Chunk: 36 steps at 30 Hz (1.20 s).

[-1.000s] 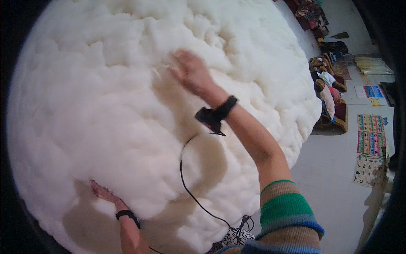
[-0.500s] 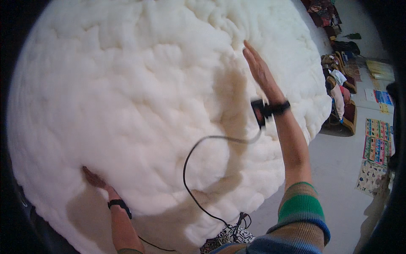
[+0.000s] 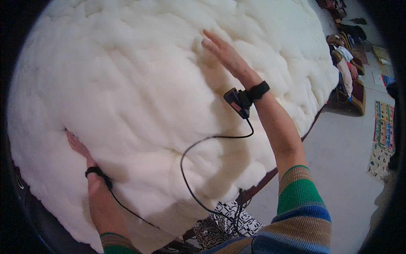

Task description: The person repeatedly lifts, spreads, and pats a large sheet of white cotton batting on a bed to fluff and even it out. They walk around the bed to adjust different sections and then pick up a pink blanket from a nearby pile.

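Observation:
A huge spread of fluffy white fibre batting [image 3: 139,97] fills most of the view, its surface lumpy and creased. My left hand [image 3: 79,148] presses into it at the left, fingers stretched out and partly sunk in the fluff. Farther off and to the right, my right hand [image 3: 224,53] reaches over the batting with its fingers extended and holds nothing. Whether its palm touches the batting, I cannot tell. On my right wrist a black strap carries a small camera-like device [image 3: 237,103]. Another black band [image 3: 96,171] circles my left wrist.
A black cable [image 3: 182,163] loops from the right wrist device across the batting toward me. Black-and-white patterned cloth [image 3: 228,218] lies at the near edge. To the right, a wooden chair [image 3: 355,99] is piled with clothes, and posters [image 3: 382,127] hang on the pale wall.
My left hand has moved forward and slightly left over the batting. My right hand has shifted left and a little farther away. More of the near edge's dark red border now shows.

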Each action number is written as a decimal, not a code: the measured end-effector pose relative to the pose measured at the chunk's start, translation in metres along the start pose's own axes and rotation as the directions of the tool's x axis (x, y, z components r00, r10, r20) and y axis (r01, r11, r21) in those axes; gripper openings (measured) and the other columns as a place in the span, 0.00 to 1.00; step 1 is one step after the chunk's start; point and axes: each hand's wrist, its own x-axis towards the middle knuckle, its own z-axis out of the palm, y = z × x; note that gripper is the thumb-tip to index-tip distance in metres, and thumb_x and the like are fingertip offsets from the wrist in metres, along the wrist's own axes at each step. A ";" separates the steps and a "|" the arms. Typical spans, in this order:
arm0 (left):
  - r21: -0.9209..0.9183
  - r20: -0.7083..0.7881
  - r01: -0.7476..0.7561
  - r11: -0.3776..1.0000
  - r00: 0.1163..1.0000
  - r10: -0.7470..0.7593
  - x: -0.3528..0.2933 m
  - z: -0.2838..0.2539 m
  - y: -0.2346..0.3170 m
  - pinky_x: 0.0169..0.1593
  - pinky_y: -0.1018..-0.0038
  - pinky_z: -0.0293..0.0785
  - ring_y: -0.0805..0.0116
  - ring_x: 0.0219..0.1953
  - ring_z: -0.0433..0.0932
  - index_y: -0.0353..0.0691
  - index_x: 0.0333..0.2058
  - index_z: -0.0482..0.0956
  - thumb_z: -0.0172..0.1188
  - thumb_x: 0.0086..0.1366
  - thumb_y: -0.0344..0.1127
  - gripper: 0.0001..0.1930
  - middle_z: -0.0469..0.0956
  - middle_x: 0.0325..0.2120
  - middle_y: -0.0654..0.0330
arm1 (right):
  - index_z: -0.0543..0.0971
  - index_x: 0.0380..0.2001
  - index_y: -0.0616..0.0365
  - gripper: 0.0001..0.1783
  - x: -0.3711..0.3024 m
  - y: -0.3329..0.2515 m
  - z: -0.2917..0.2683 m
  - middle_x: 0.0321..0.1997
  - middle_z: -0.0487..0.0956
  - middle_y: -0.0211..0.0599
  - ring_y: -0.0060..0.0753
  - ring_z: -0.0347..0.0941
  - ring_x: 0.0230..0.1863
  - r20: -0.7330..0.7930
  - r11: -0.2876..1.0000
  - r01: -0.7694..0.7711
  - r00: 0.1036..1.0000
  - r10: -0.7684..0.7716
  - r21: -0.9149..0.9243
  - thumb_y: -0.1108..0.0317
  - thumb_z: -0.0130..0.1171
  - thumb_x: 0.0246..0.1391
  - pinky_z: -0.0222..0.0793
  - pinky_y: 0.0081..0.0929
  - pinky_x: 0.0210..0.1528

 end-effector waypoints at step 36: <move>-0.217 0.157 -0.032 0.976 0.985 0.068 -0.263 -0.484 0.361 0.63 0.52 0.43 0.51 0.65 0.45 0.36 0.61 0.50 0.49 0.62 0.45 0.33 0.48 0.62 0.48 | 0.59 0.61 0.54 0.29 -0.578 -0.366 -0.024 0.62 0.60 0.53 0.49 0.54 0.63 -0.097 0.972 -0.234 0.967 0.235 0.015 0.54 0.45 0.60 0.49 0.44 0.63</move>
